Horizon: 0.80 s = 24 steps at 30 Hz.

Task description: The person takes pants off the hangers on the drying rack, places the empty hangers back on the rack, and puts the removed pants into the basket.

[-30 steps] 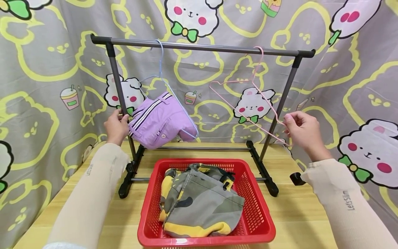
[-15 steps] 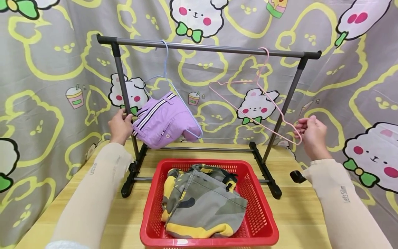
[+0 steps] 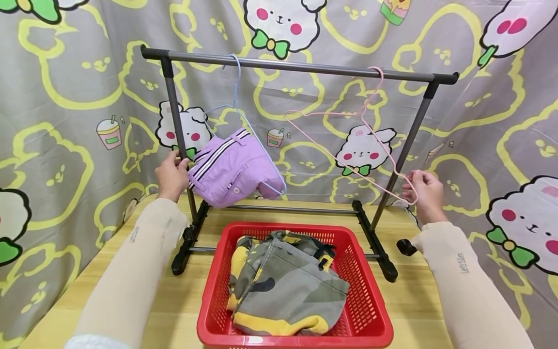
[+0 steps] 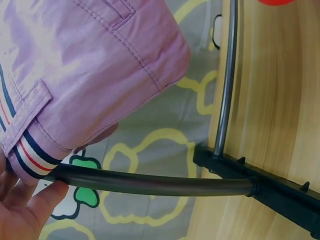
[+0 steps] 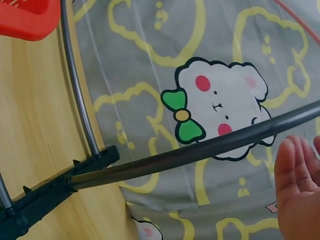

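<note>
My left hand (image 3: 172,175) grips the rack's left post (image 4: 150,181), thumb along it, right beside the waistband of lilac shorts (image 3: 235,169). The shorts hang tilted on a blue wire hanger (image 3: 237,92); their striped waistband covers part of my fingers in the left wrist view. A pink wire hanger (image 3: 340,160) hangs bare from the top bar (image 3: 305,67), tilted down to the right. My right hand (image 3: 425,194) is at its low right corner, which overlaps the fingertips. In the right wrist view its fingers (image 5: 286,160) are fairly straight and lie near the right post (image 5: 200,152).
In front of the rack stands a red basket (image 3: 294,340) with folded grey-and-yellow camouflage clothing (image 3: 287,291). The rack's black feet (image 3: 383,261) rest on the wooden table (image 3: 418,310). A patterned curtain (image 3: 65,160) closes in the back and sides.
My right hand has let go of the pink hanger's corner, drawn back and come in again. The hanger has swung slightly. My left hand stays at the post; the view has shifted a little.
</note>
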Each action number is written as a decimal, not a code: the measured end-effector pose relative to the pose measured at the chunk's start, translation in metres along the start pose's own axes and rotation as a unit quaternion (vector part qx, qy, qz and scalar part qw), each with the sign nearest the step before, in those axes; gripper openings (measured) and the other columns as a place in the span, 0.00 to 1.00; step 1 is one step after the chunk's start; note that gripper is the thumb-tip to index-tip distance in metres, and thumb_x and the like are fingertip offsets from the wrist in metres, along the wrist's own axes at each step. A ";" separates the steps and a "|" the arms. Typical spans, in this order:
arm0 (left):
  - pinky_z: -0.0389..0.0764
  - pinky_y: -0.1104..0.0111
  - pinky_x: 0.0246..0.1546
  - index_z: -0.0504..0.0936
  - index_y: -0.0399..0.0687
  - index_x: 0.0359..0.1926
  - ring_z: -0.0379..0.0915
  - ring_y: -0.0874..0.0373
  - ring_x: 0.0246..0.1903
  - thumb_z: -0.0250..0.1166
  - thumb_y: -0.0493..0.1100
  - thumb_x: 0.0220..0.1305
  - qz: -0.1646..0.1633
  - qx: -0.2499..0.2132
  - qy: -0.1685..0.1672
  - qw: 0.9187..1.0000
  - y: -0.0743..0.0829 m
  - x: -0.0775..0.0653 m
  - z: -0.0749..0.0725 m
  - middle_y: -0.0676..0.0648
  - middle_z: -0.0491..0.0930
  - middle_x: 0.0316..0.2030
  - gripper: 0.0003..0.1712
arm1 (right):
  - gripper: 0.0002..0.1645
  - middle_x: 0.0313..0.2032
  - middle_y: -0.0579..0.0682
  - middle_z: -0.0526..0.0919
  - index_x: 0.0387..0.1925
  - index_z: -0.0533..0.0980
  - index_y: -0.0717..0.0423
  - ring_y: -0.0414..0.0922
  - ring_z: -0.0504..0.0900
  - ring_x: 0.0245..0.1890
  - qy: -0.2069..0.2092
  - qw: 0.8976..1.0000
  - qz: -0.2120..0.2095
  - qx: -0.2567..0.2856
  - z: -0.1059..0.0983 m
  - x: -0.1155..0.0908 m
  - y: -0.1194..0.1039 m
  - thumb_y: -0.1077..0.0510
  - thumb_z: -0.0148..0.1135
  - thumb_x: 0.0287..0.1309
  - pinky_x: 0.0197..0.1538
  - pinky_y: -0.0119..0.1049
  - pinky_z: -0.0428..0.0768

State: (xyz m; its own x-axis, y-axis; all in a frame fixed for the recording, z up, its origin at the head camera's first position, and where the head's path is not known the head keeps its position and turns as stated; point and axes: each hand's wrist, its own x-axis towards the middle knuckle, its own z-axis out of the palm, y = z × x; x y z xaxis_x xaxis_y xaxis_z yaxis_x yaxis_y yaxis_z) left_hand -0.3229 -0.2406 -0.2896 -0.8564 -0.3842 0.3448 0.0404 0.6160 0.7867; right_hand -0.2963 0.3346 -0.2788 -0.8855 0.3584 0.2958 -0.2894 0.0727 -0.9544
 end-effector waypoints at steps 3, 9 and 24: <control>0.62 0.48 0.61 0.64 0.45 0.69 0.60 0.35 0.63 0.47 0.47 0.76 -0.002 -0.001 0.001 1.000 0.001 0.000 -0.001 0.37 0.74 0.59 0.25 | 0.22 0.44 0.48 0.77 0.59 0.68 0.61 0.33 0.77 0.35 -0.004 0.992 -0.024 -0.126 0.006 0.003 0.002 0.51 0.45 0.73 0.35 0.23 0.78; 0.63 0.48 0.60 0.65 0.45 0.69 0.59 0.35 0.62 0.48 0.46 0.76 -0.005 -0.003 -0.001 1.000 0.003 0.000 -0.001 0.36 0.74 0.59 0.25 | 0.34 0.66 0.65 0.63 0.72 0.51 0.62 0.51 0.66 0.63 -0.016 0.978 -0.066 -0.200 0.021 0.008 0.006 0.52 0.43 0.71 0.65 0.35 0.63; 0.63 0.47 0.58 0.66 0.46 0.68 0.60 0.34 0.61 0.48 0.47 0.76 -0.013 0.000 -0.001 1.000 0.001 0.003 0.001 0.36 0.74 0.59 0.24 | 0.21 0.40 0.53 0.76 0.59 0.59 0.58 0.39 0.74 0.34 0.010 0.954 -0.015 -0.300 0.045 0.024 0.018 0.50 0.34 0.75 0.38 0.33 0.71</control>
State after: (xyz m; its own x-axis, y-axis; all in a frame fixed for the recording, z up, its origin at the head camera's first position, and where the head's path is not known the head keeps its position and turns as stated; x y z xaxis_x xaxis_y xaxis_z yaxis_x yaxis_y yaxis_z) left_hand -0.3257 -0.2404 -0.2879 -0.8585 -0.3990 0.3223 0.0177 0.6050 0.7961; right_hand -0.3386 0.3028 -0.2869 -0.8708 0.3657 0.3288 -0.0489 0.6009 -0.7978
